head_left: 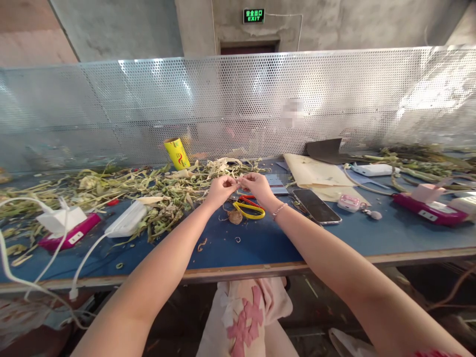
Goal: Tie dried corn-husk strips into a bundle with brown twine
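Both arms reach out over the blue table. My left hand and my right hand meet fingertip to fingertip above it, each pinched on a small pale strip of dried leaf held between them. Directly under the hands lie yellow-handled scissors and a small knot of brown fibre. A bracelet sits on my right wrist. A heap of dried green stalks and husks spreads to the left of the hands.
A yellow can stands by the perforated metal screen. A phone, tan paper, white power banks with cables, pink devices and more stalks lie around. The table's front edge is near my lap.
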